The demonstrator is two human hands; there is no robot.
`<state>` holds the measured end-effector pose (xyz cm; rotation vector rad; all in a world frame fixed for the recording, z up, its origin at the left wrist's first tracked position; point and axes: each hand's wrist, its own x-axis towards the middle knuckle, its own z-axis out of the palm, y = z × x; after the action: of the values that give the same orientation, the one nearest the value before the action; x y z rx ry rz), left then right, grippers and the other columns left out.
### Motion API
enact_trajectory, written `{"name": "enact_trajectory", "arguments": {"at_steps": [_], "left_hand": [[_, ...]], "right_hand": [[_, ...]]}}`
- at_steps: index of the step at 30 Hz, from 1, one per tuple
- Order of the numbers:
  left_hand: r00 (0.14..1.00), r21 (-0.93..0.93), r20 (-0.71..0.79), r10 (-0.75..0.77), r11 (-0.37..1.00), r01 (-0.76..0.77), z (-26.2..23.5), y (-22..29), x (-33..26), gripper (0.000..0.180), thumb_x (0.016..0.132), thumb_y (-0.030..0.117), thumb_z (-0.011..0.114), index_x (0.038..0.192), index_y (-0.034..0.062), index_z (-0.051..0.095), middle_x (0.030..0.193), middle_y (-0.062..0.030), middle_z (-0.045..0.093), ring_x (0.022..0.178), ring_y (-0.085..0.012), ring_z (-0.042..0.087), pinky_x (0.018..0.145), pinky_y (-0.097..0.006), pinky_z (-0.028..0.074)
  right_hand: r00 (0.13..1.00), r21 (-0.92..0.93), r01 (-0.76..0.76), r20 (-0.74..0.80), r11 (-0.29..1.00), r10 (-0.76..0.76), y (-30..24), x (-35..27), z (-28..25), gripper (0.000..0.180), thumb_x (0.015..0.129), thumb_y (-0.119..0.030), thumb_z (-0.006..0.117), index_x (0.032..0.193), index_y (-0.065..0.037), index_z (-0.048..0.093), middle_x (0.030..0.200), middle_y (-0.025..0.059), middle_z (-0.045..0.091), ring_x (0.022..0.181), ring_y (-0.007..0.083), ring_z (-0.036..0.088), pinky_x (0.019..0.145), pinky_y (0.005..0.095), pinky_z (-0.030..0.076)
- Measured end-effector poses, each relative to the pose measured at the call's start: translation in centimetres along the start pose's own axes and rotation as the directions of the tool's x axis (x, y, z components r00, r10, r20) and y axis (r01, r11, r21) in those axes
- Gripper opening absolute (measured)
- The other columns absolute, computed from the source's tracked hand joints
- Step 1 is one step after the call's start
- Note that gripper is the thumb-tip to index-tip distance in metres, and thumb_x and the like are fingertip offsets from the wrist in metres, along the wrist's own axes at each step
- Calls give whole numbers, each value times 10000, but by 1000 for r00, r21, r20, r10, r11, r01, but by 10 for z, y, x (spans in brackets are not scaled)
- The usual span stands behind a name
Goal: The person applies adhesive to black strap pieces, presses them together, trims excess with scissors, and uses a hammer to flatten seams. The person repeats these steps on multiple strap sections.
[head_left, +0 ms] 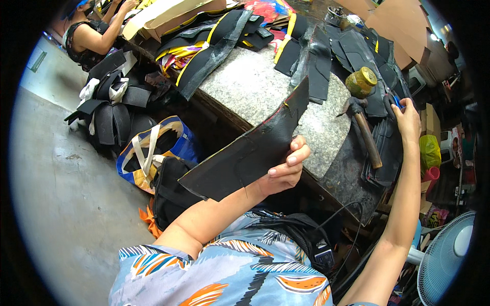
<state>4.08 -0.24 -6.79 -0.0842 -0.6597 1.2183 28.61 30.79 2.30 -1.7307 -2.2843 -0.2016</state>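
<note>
My left hand [290,167] pinches the lower right edge of a black leather-like panel [250,153], held up in front of me, tilted, with loose threads at its edges. Out to the right, my right hand [407,121] has its fingers closed on what looks like scissors [391,106] with blue and black handles, lying over stacked black pieces. Just left of that hand, a hammer [368,140] with a wooden handle rests on the worktable. A stained glass jar [361,82] stands behind the hammer. Below the panel's far end lies a speckled stone slab [321,133].
Black pieces with yellow edging [219,53] cover the table's far side. To the left, a blue and yellow bag [176,137] stands near a pile of black strips [115,102]. A fan [449,260] is at the lower right. Another person [92,38] works at far left.
</note>
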Motion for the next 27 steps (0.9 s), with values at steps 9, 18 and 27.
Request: {"name": "enact_trajectory", "arguments": {"at_steps": [9,18,27], "left_hand": [[999,84,-39,-14,996,17,-1,4,-2,161,1040,80,439,976,-57,496,833,-189,527,448,-175,580,306,-222,427],[994,175,-103,-44,983,61,5,10,-5,243,1046,172,481,997,-64,514,821,-191,543,436,-157,552,326,-224,413],[527,527,-849,40,124,841,44,-2,-1,550,1061,375,507,1455,-1,429,1067,-92,652,903,-175,627,776,-299,502]], "right_hand": [[997,78,49,-67,996,-44,0,-15,-3,421,938,-423,649,1234,-124,631,1010,142,724,947,355,689,832,469,521],[914,239,387,-229,891,-335,-51,-58,-32,373,945,-282,684,1252,-75,636,1166,117,691,1101,276,618,967,414,478],[740,944,-329,253,-7,-623,-108,-136,-34,667,792,62,725,1405,-42,484,1103,94,678,974,179,670,866,324,561]]}}
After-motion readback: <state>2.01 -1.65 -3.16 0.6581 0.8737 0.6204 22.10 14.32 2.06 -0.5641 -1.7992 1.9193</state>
